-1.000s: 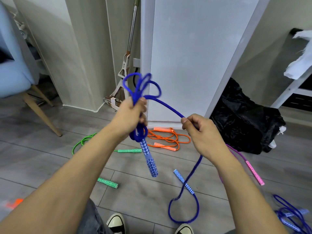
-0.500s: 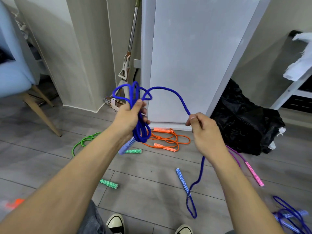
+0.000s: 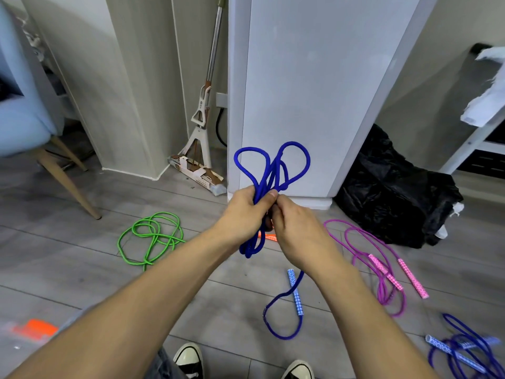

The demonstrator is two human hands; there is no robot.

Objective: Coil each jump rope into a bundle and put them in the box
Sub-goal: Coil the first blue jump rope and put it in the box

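While the tail of the blue jump rope [image 3: 273, 170] trails on the floor [image 3: 82, 269] just ahead of the black-and-white shoes [image 3: 188, 361], its patterned handle [image 3: 295, 292] lies loose there and could snag in the low loop or be stepped on as more slack is drawn up; that would jerk the gathered coils apart. Braided cord of this kind looks supple but springy, so the loops may well spread or slip if either grip eases. No box is in view, so where the bundle must go cannot be told.

Both hands meet at the waist of the bundle. The left hand [image 3: 246, 207] is curled round the bunched strands, thumb on top. The right hand [image 3: 293, 222] has its fingers closed on the same strands just beside it. Rounded loops fan out above the hands and shorter ones hang below.

Farther out on the grey plank floor lie a bright green rope [image 3: 150, 236] in loose overlapping rings to the left, a magenta rope [image 3: 366, 253] with pink lattice-print handles to the right, and a sliver of orange rope [image 3: 269, 237] between the forearms. A second blue rope [image 3: 464, 348] lies tangled at the lower right. Beyond stand a mop [image 3: 203, 119], a smooth white panel [image 3: 314, 77] and a crinkled glossy black bag [image 3: 396, 192].
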